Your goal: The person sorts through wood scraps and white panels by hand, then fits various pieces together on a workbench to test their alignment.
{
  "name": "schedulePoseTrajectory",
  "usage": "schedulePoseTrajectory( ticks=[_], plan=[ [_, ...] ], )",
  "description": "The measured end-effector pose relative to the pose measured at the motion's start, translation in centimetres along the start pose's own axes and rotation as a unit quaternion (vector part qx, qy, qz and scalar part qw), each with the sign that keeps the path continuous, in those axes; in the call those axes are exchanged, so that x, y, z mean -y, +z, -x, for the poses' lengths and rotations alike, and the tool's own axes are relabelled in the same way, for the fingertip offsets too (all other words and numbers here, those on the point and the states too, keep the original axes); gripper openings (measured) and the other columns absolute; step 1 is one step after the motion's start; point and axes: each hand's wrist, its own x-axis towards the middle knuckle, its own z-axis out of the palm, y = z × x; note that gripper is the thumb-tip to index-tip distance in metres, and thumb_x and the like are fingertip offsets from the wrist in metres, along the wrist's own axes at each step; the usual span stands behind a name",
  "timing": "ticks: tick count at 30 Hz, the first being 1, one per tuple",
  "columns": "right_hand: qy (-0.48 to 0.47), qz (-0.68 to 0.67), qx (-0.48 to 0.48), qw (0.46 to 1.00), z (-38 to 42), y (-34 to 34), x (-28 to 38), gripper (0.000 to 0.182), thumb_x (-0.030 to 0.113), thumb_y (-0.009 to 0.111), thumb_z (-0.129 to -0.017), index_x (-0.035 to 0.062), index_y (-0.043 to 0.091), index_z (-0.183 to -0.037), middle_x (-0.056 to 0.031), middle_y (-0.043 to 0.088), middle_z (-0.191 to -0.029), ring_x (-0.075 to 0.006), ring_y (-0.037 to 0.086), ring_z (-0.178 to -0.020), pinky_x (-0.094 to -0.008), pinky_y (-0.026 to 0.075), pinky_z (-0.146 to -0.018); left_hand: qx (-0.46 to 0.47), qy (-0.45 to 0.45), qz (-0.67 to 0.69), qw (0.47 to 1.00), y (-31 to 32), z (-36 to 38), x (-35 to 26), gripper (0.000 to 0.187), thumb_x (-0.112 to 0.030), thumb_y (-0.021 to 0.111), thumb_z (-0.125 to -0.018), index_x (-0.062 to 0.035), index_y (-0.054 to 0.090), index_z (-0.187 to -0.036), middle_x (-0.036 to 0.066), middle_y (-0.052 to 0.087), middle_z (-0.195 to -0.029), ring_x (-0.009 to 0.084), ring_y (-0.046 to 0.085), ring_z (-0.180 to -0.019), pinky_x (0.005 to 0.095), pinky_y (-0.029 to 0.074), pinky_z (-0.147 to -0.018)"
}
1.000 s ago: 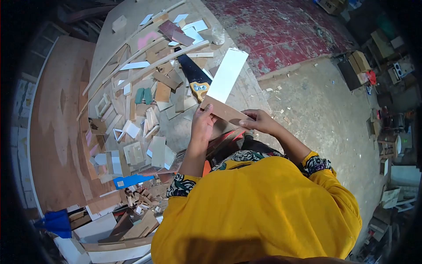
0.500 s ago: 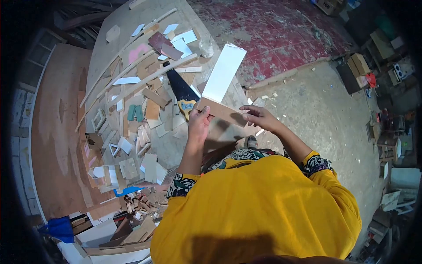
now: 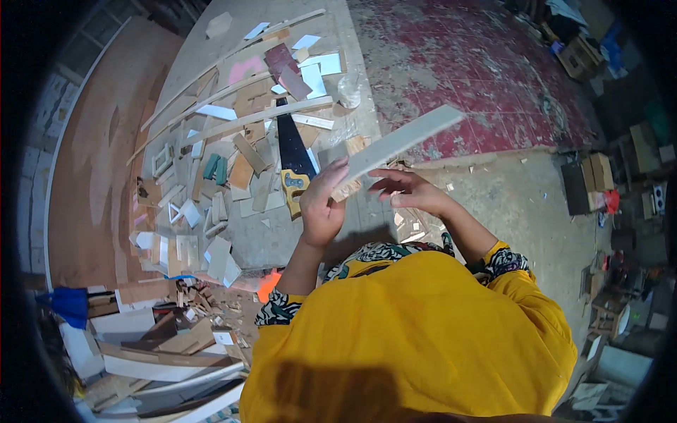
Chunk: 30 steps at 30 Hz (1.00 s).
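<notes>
My left hand (image 3: 324,204) grips a piece made of two joined boards (image 3: 405,139) near the joint. Its long pale arm points up and to the right, seen nearly edge-on, and raw wood grain shows on the short crosspiece. Just right of the joint, my right hand (image 3: 419,194) has its fingers apart, with nothing held in them. Left of the joined boards, a handsaw (image 3: 294,144) with a black blade and yellow handle lies on the worktable (image 3: 271,229).
Wood offcuts, long thin strips (image 3: 261,113) and a green block (image 3: 215,169) are scattered over the worktable. A brown panel (image 3: 99,176) stands at the left. Scrap boards (image 3: 166,352) are heaped at the lower left. Cardboard boxes (image 3: 596,176) sit at the right.
The joined boards have been turned, so the long arm's broad white face no longer shows and its narrow side does. My right hand's fingers have moved slightly left and down. The view has shifted.
</notes>
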Motion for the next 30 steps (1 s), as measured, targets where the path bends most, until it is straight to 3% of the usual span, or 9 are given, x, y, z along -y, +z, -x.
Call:
schedulePoseTrajectory(
  ticks=[2, 6, 14, 20, 23, 24, 25, 26, 30],
  plan=[
    [-0.013, -0.089, 0.028, 0.996, -1.0, 1.0, 0.8, 0.069, 0.032, 0.072, -0.077, 0.005, 0.041, -0.133, -0.0105, 0.057, -0.116, -0.0176, 0.055, -0.102, -0.0336, 0.047, -0.085, -0.009, 0.102, -0.103, 0.989, 0.0, 0.3, -0.3, 0.046, 0.009, 0.053, -0.067, -0.0083, 0.062, -0.108, 0.013, 0.06, -0.116, 0.0298, 0.056, -0.112, 0.0488, 0.033, -0.1],
    [0.006, -0.224, -0.015, 0.975, -2.4, 3.4, 1.7, 0.059, 0.031, 0.071, -0.078, 0.0038, 0.048, -0.125, -0.0087, 0.056, -0.116, -0.0193, 0.056, -0.102, -0.0348, 0.049, -0.081, 0.018, 0.098, -0.265, 0.959, -0.6, 1.0, -2.0, 0.041, 0.001, 0.054, -0.07, -0.0112, 0.065, -0.107, 0.01, 0.059, -0.121, 0.0261, 0.051, -0.119, 0.0487, 0.022, -0.106],
    [0.047, -0.198, -0.058, 0.977, -4.4, 4.7, 2.5, 0.041, 0.021, 0.072, -0.077, 0.006, 0.056, -0.111, -0.0036, 0.061, -0.099, -0.0146, 0.057, -0.089, -0.0292, 0.046, -0.072, -0.027, 0.067, -0.372, 0.925, 0.1, 2.6, -2.8, 0.033, -0.003, 0.055, -0.076, -0.0118, 0.067, -0.106, 0.006, 0.057, -0.124, 0.0268, 0.045, -0.125, 0.049, 0.02, -0.106],
    [0.04, -0.182, -0.076, 0.98, -3.8, 4.2, 2.0, 0.039, 0.016, 0.074, -0.073, 0.004, 0.058, -0.107, -0.0055, 0.063, -0.095, -0.0148, 0.059, -0.083, -0.0278, 0.047, -0.063, -0.072, 0.078, -0.373, 0.922, 1.0, 3.3, -2.6, 0.054, -0.004, 0.054, -0.078, -0.0004, 0.045, -0.131, 0.016, 0.047, -0.134, 0.0336, 0.035, -0.131, 0.0498, 0.02, -0.107],
    [0.035, -0.168, -0.088, 0.981, -3.1, 3.7, 2.6, 0.036, 0.013, 0.072, -0.073, 0.0017, 0.059, -0.105, -0.0061, 0.064, -0.092, -0.0155, 0.06, -0.081, -0.0273, 0.046, -0.064, -0.143, -0.029, -0.273, 0.951, 1.7, 2.0, -4.9, 0.067, -0.007, 0.053, -0.08, 0.0056, 0.024, -0.139, 0.022, 0.03, -0.143, 0.0343, 0.027, -0.134, 0.0458, 0.021, -0.108],
    [0.038, -0.16, -0.095, 0.982, -2.9, 3.6, 2.9, 0.033, 0.011, 0.07, -0.074, 0.0001, 0.061, -0.104, -0.0064, 0.065, -0.092, -0.016, 0.061, -0.082, -0.0272, 0.046, -0.067, -0.186, -0.177, -0.053, 0.965, 1.6, 0.1, -7.3, 0.063, -0.009, 0.05, -0.083, 0.0057, 0.024, -0.139, 0.021, 0.033, -0.142, 0.0315, 0.031, -0.132, 0.0424, 0.024, -0.106],
    [0.039, -0.163, -0.101, 0.981, -2.8, 3.3, 2.7, 0.033, 0.011, 0.07, -0.074, 0.0001, 0.061, -0.104, -0.0064, 0.065, -0.092, -0.016, 0.061, -0.082, -0.0272, 0.046, -0.067, -0.214, -0.315, 0.168, 0.909, 1.5, -1.8, -9.5, 0.06, -0.012, 0.047, -0.087, 0.0057, 0.024, -0.139, 0.019, 0.035, -0.14, 0.0286, 0.035, -0.129, 0.0391, 0.028, -0.105],
    [0.032, -0.158, -0.104, 0.981, -2.7, 3.0, 2.3, 0.035, 0.012, 0.072, -0.072, 0.0012, 0.059, -0.104, -0.0059, 0.064, -0.09, -0.0154, 0.061, -0.08, -0.0269, 0.046, -0.063, -0.227, -0.434, 0.375, 0.787, 1.5, -2.6, -10.5, 0.056, -0.014, 0.044, -0.09, 0.0057, 0.023, -0.138, 0.017, 0.037, -0.138, 0.0257, 0.039, -0.127, 0.0357, 0.031, -0.103],
    [0.015, -0.113, -0.131, 0.985, -1.7, 2.7, 1.7, 0.036, 0.014, 0.074, -0.069, 0.0027, 0.06, -0.101, -0.0052, 0.063, -0.088, -0.0141, 0.06, -0.077, -0.0261, 0.047, -0.059, -0.109, -0.383, 0.449, 0.8, 3.8, 2.8, -3.1, 0.036, -0.014, 0.052, -0.092, 0.0016, 0.044, -0.123, 0.009, 0.058, -0.115, 0.0166, 0.058, -0.102, 0.0298, 0.044, -0.089]
  ],
)
